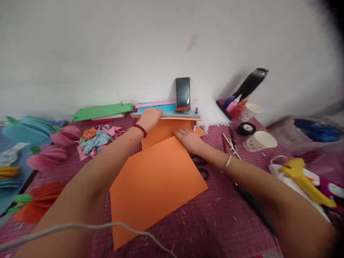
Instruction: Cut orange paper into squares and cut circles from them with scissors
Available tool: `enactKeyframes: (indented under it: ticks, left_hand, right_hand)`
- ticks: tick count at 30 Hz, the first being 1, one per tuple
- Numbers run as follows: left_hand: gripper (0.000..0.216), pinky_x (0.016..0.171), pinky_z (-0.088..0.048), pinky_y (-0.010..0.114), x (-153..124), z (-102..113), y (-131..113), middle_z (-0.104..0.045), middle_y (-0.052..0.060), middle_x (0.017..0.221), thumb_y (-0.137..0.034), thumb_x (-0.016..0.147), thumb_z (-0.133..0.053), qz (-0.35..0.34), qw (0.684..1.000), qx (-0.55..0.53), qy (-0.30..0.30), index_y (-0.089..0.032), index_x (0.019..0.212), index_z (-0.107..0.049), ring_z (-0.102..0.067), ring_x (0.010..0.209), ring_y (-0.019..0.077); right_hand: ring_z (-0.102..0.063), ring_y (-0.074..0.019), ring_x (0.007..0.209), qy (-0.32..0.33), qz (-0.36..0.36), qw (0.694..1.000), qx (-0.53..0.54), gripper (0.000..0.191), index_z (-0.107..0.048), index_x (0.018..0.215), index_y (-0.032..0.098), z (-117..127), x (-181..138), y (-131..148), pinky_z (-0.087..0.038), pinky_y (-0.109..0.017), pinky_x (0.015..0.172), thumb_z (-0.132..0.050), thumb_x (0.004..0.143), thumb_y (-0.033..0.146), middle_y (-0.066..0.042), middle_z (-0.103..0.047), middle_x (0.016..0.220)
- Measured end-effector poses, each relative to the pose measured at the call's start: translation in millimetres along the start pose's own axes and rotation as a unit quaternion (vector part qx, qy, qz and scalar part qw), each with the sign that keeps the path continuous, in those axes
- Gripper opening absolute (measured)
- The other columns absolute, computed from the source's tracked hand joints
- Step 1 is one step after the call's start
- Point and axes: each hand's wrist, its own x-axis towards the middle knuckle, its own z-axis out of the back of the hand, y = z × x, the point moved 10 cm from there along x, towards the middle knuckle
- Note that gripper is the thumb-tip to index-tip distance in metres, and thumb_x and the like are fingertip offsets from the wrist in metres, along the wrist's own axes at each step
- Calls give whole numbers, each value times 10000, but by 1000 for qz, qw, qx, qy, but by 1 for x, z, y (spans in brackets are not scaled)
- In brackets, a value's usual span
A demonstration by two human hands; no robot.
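A large orange paper sheet (156, 182) lies on the red woven mat (215, 222) in front of me. My right hand (189, 139) rests flat on its far edge, fingers stretched out. My left hand (150, 118) reaches further, fingers curled over the edge of a stack of coloured paper sheets (172, 111) by the wall; a second orange sheet (166, 129) sits just under that hand. A bead bracelet circles my left wrist, thin bangles my right.
A black phone (183, 93) leans on the wall above the stack. Black scissors (200, 166) peek from under the orange sheet. Paper cups (259, 140), tape roll (246, 128), yellow glue gun (303, 179) at right. Paper scraps (96, 139), paper flowers (53, 150) and green sheets (102, 111) at left.
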Motion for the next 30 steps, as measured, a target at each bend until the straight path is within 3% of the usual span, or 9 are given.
enactKeyframes:
  ticks: [5, 10, 20, 26, 30]
  left_hand:
    - [297, 737, -493, 365, -3, 3, -3, -691, 196, 999, -94, 906, -387, -4, 1000, 0, 3, -101, 1075, -631, -672, 967, 321]
    - [312, 729, -487, 368, -4, 6, -4, -690, 198, 1011, -103, 924, -357, 3, 1000, -2, -1, -101, 1089, -622, -672, 962, 322]
    - [289, 795, -453, 372, -4, 15, -9, -670, 212, 1021, -105, 942, -356, 9, 999, -2, -32, -64, 1096, -597, -651, 992, 301]
    - [276, 830, -437, 338, -17, -5, -15, -649, 154, 1047, -125, 970, -343, -8, 1000, -13, -23, -80, 1092, -586, -617, 1010, 241]
    - [259, 810, -458, 358, -22, -23, -16, -641, 177, 1060, -90, 931, -380, 3, 999, -33, -13, -88, 1074, -595, -602, 1022, 273]
  right_hand:
    - [-549, -264, 1167, -27, -42, 999, 11, 449, -457, 1394, 103, -7, 11, 11, -421, -374, 970, -366, 955, 87, -156, -598, 1307]
    - [-439, -279, 1308, -47, -67, 997, 10, 458, -433, 1422, 102, -17, 24, 30, -320, -407, 1089, -380, 969, 140, -156, -500, 1440]
    - [-434, -320, 1323, -55, -127, 990, 1, 461, -430, 1407, 32, -15, 64, 31, -306, -479, 1095, -303, 970, 100, -225, -509, 1415]
    - [-607, -320, 1101, -26, -140, 989, 39, 364, -593, 1224, 53, -18, 93, 24, -424, -448, 971, -352, 954, 97, -254, -646, 1198]
    - [-603, -296, 1112, -1, -110, 991, 81, 314, -605, 1208, 84, -17, 80, 26, -420, -409, 977, -460, 945, 176, -218, -647, 1210]
